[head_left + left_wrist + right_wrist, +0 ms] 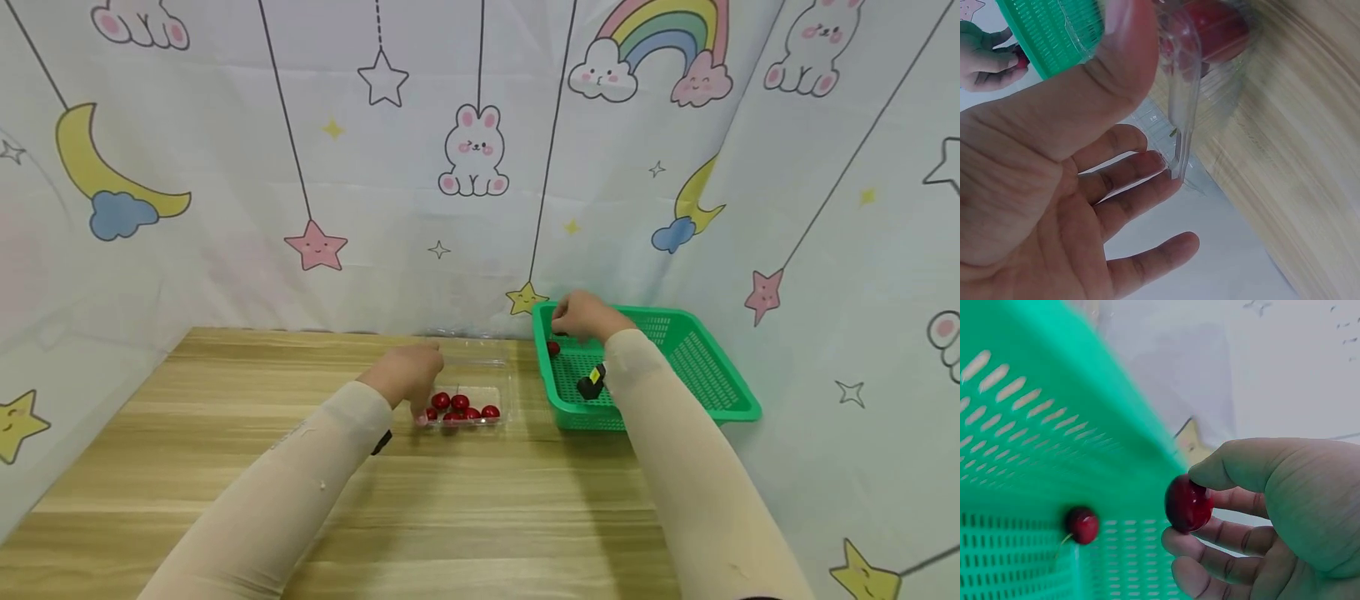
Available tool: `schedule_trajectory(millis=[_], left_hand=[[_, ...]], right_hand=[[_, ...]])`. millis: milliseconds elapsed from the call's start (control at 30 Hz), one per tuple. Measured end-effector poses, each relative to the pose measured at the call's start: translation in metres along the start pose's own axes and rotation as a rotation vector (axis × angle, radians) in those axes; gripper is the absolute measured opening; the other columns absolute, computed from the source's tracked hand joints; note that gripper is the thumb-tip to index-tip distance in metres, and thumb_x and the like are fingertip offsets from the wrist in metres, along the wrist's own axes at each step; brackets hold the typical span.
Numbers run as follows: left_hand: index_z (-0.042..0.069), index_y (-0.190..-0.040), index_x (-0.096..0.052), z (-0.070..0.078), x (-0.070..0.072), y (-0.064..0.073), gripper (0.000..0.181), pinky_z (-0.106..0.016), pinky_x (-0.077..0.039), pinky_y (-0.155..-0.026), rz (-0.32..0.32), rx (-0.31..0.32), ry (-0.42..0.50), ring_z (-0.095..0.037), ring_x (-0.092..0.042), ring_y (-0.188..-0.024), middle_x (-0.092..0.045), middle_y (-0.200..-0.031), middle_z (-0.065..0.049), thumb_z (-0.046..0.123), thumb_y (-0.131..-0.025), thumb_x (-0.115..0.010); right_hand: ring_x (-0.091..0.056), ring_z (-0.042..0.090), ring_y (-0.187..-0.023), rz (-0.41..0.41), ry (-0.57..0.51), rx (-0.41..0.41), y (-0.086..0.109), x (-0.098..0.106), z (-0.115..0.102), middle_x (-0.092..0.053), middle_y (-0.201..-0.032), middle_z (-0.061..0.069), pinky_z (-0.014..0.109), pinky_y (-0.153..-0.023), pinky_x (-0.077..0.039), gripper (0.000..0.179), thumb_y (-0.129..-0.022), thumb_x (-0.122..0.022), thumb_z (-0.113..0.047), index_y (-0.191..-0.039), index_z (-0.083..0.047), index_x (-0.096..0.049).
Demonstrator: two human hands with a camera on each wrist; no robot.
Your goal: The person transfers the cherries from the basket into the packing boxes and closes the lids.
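Between thumb and fingertips, my right hand (588, 317) pinches a dark red cherry (1189, 503) over the back left part of the green basket (723, 367). Another cherry (1082, 525), its stem showing, lies in the basket by the left wall. My left hand (408, 372) grips the left side of a clear plastic box (1186, 94), thumb toward the front and fingertips at the rim farther back. Several red cherries (459, 402) lie in that box. In the head view, the pinched cherry is mostly hidden by my right hand.
The box's clear lid (472, 350) stands raised at the back. Box and basket rest side by side on a wood-grain table (450, 517). A white printed curtain (397, 183) hangs behind the table and along its sides.
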State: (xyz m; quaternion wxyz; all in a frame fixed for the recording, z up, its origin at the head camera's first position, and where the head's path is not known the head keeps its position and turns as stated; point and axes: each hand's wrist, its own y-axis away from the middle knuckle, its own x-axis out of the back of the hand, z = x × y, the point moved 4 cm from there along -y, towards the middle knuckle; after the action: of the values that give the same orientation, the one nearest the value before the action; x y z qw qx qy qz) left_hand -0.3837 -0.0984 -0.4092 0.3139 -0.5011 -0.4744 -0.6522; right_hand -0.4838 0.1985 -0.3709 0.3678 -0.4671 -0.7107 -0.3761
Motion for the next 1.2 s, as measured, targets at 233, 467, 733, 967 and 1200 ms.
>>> schedule_trajectory(millis=[233, 467, 733, 967, 1200], left_hand=[[0.003, -0.145, -0.075, 0.001, 0.002, 0.002, 0.077, -0.056, -0.061, -0.118, 0.0, 0.001, -0.014, -0.042, -0.056, -0.158, -0.041, -0.182, -0.021, 0.025, -0.079, -0.108], [0.005, -0.14, -0.077, -0.001, -0.001, 0.0, 0.069, -0.055, -0.063, -0.115, -0.011, -0.005, -0.009, -0.041, -0.057, -0.157, -0.04, -0.183, -0.021, 0.021, -0.08, -0.107], [0.005, -0.143, -0.075, -0.002, -0.002, -0.003, 0.071, -0.054, -0.062, -0.117, -0.024, -0.006, -0.006, -0.04, -0.057, -0.157, -0.041, -0.182, -0.02, 0.019, -0.081, -0.106], [0.007, -0.133, -0.079, -0.001, -0.002, -0.004, 0.061, -0.052, -0.064, -0.112, -0.024, -0.007, -0.003, -0.04, -0.058, -0.157, -0.039, -0.183, -0.02, 0.021, -0.08, -0.107], [0.005, -0.129, -0.079, -0.002, -0.002, -0.003, 0.061, -0.05, -0.067, -0.106, -0.013, -0.02, -0.013, -0.037, -0.067, -0.145, -0.044, -0.18, -0.022, 0.021, -0.078, -0.108]], right_hand=[[-0.075, 0.03, -0.109, 0.038, 0.103, 0.11, 0.015, 0.0, -0.039, -0.082, -0.127, 0.015, 0.05, -0.1, -0.064, 0.028, -0.11, -0.068, -0.022, -0.129, -0.005, -0.081], [-0.078, 0.027, -0.109, -0.045, 0.138, 0.222, 0.024, -0.028, -0.08, -0.083, -0.126, 0.012, 0.045, -0.094, -0.067, 0.021, -0.111, -0.075, -0.022, -0.127, -0.01, -0.081], [-0.078, 0.021, -0.109, -0.16, 0.267, 0.349, 0.024, -0.072, -0.11, -0.083, -0.12, 0.006, 0.04, -0.096, -0.068, 0.017, -0.108, -0.08, -0.02, -0.123, -0.01, -0.082], [-0.072, 0.014, -0.091, -0.23, 0.343, 0.395, 0.02, -0.106, -0.113, -0.08, -0.102, -0.001, 0.036, -0.086, -0.065, 0.006, -0.104, -0.085, -0.02, -0.105, -0.014, -0.083], [-0.068, 0.014, -0.083, -0.215, 0.336, 0.402, 0.012, -0.124, -0.111, -0.076, -0.092, -0.002, 0.035, -0.081, -0.063, 0.011, -0.101, -0.087, -0.016, -0.094, -0.015, -0.079]])
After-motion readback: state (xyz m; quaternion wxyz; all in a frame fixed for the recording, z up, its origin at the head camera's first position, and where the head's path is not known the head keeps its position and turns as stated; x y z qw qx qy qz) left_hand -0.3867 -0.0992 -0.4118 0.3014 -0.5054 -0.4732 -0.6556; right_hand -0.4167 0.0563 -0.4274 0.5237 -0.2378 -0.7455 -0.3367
